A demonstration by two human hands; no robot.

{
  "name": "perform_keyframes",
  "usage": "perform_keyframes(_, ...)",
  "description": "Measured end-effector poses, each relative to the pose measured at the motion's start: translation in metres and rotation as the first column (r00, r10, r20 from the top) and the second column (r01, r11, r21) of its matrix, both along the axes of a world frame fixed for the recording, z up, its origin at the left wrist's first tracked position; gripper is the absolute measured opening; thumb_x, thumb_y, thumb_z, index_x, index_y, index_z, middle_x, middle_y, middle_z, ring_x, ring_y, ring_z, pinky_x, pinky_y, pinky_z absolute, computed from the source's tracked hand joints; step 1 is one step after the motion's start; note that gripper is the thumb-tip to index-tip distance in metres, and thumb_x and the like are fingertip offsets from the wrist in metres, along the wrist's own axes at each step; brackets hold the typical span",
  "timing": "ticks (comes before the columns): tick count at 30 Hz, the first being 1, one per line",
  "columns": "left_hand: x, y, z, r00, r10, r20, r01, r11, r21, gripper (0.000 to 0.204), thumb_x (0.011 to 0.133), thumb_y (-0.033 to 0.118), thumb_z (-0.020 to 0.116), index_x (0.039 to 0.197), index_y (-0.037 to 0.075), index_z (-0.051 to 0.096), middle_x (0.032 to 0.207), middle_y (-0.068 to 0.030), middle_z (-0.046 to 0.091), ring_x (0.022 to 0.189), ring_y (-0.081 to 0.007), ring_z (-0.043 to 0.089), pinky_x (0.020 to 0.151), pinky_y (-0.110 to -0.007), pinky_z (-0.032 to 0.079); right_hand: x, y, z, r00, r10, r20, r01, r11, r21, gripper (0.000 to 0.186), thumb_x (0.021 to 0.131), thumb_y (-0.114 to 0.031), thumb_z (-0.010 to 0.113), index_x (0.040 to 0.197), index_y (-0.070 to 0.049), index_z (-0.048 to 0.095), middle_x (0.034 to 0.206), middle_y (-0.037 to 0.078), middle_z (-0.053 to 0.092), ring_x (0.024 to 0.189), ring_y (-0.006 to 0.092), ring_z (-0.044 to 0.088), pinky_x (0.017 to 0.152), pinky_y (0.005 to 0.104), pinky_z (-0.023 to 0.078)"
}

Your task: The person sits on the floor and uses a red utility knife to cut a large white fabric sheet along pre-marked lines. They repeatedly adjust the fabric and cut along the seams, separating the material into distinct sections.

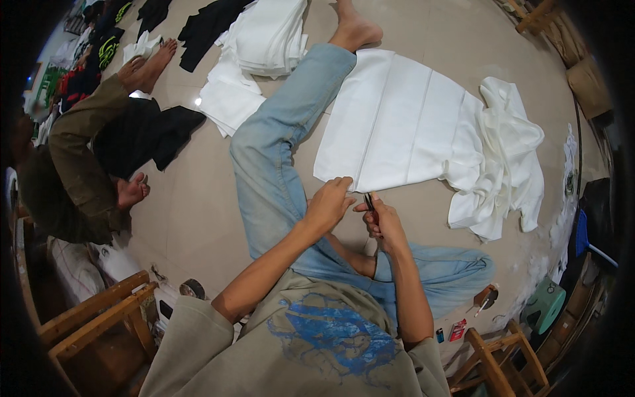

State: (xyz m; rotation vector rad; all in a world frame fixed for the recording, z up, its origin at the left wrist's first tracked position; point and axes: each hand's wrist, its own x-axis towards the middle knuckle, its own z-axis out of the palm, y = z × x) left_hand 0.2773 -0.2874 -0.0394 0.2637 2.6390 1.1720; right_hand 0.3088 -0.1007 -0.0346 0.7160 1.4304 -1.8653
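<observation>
A white garment (pixel 397 119) lies spread over the floor in front of me, its lower edge close to my hands and its far right part crumpled. My left hand (pixel 329 204) is at that edge, fingers bent together and pinching the fabric near a seam. In my right hand (pixel 387 223) is a small dark pair of thread snips (pixel 368 199), with the fingers wrapped round it. The tips of the snips point up at the garment's edge, beside my left fingers. Whether the blades touch thread is too small to tell.
Beyond my outstretched leg stand stacked white fabric pieces (pixel 268 43). Black cloth (pixel 149 135) lies at left beside another person's legs (pixel 86 145). Wooden stools (pixel 99 311) flank me. A green roll-like object (pixel 544 306), a red packet (pixel 458 330) and a lighter (pixel 440 335) are at lower right.
</observation>
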Motion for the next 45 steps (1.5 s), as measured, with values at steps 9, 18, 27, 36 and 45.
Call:
perform_keyframes(9,-0.003,0.002,-0.006,0.982,-0.043,-0.183,0.018,0.99,-0.139,0.011,0.088,0.011,0.072,0.093,0.002,0.07,0.094,-0.0121,0.065,0.095,-0.0333,0.064,0.079,-0.043,0.053,-0.001,-0.003,0.003,0.999,-0.006,0.038,0.006,1.0,-0.001,0.055,0.106,-0.052,0.051,0.096,-0.001,0.069,0.064,-0.003,0.053,0.047,0.0034,0.038,0.04,0.0201,0.025)
perform_keyframes(18,0.006,-0.003,0.004,0.992,0.027,-0.127,-0.031,0.999,-0.023,0.008,0.089,0.011,0.069,0.094,0.005,0.073,0.085,-0.0117,0.072,0.084,-0.0328,0.069,0.072,-0.044,0.054,-0.014,-0.003,0.004,0.987,0.099,0.125,-0.083,0.988,-0.129,0.053,0.107,-0.049,0.051,0.093,0.0,0.069,0.059,-0.003,0.051,0.041,0.0022,0.031,0.036,0.0205,0.019)
perform_keyframes(27,0.015,-0.006,0.013,0.993,-0.011,-0.115,0.008,1.0,-0.026,0.006,0.087,0.008,0.067,0.091,0.005,0.071,0.083,-0.0137,0.07,0.085,-0.0349,0.068,0.073,-0.045,0.053,-0.015,-0.007,0.003,0.989,0.077,0.126,-0.061,0.991,-0.12,0.051,0.105,-0.049,0.055,0.085,-0.004,0.067,0.056,-0.004,0.049,0.04,0.0024,0.031,0.036,0.0213,0.018)
perform_keyframes(36,0.006,-0.009,0.011,0.995,-0.044,-0.094,0.041,0.999,-0.036,0.009,0.086,0.008,0.068,0.092,0.002,0.072,0.091,-0.0156,0.073,0.09,-0.035,0.068,0.076,-0.044,0.053,-0.022,-0.005,-0.002,0.99,0.119,0.078,-0.113,0.991,-0.069,0.048,0.103,-0.047,0.061,0.084,-0.004,0.067,0.056,-0.004,0.048,0.041,0.003,0.031,0.038,0.0221,0.02)
perform_keyframes(45,0.053,-0.003,0.023,0.949,-0.288,-0.125,0.296,0.954,0.052,0.007,0.081,0.006,0.072,0.085,0.003,0.067,0.093,-0.0104,0.068,0.089,-0.0311,0.064,0.079,-0.042,0.051,0.016,0.015,0.015,0.988,-0.064,-0.141,0.102,0.956,0.276,0.046,0.099,-0.048,0.068,0.09,-0.003,0.071,0.061,-0.007,0.045,0.049,0.0013,0.036,0.045,0.0211,0.024)
